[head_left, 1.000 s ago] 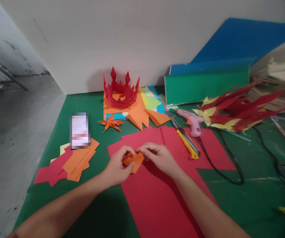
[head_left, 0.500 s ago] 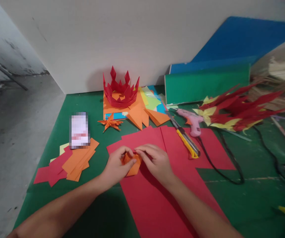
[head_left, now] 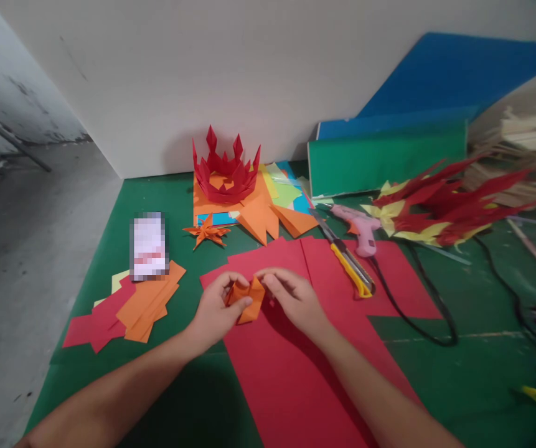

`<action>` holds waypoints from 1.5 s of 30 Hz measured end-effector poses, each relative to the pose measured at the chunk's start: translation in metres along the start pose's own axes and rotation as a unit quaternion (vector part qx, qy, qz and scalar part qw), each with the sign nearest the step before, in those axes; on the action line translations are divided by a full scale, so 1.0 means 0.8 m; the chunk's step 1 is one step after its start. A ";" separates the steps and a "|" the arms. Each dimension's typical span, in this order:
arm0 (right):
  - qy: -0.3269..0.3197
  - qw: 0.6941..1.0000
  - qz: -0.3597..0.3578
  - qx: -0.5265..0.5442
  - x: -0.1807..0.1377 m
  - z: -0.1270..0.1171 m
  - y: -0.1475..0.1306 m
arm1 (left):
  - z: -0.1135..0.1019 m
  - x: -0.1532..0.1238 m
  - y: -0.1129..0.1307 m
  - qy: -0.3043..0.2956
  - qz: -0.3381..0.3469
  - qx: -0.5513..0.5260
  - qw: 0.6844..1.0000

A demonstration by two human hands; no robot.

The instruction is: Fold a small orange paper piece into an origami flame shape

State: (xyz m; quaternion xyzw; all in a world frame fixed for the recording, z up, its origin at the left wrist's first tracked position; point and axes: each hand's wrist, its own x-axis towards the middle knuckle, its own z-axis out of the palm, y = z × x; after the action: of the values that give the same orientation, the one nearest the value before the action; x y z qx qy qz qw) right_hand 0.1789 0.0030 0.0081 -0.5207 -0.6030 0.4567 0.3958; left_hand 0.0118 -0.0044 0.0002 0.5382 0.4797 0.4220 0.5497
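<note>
A small piece of folded orange paper point(head_left: 253, 305) is held above the red paper sheets point(head_left: 291, 367). My left hand point(head_left: 215, 309) pinches its left side, thumb across the front and fingers behind. At the upper right edge of the same piece is my right hand point(head_left: 298, 302), its fingers curled and its fingertips closed at the paper. Part of the fold is hidden behind my fingers. Beyond my hands lie an orange paper star point(head_left: 207, 231) and some orange folded points point(head_left: 258, 218).
A red paper crown point(head_left: 225, 180) stands at the back. To the right lie a yellow utility knife point(head_left: 349, 267), a pink glue gun point(head_left: 363, 230) with a black cord, and a red and yellow paper piece point(head_left: 431, 211). Paper strips point(head_left: 150, 302) and a blurred phone-like rectangle point(head_left: 149, 246) are left.
The orange paper has tilted up, and its top now shows two points with a notch between them. My right fingers have shifted slightly right along its upper edge.
</note>
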 end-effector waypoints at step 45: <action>-0.058 0.998 0.030 -0.019 0.002 0.008 0.002 | -0.010 0.007 -0.001 0.086 0.005 -0.012 0.996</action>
State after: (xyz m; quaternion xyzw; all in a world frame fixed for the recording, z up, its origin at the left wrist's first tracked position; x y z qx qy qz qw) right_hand 0.1730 0.0036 0.0053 -0.5184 -0.6175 0.4861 0.3370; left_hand 0.0048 0.0025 -0.0010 0.4960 0.5171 0.4749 0.5109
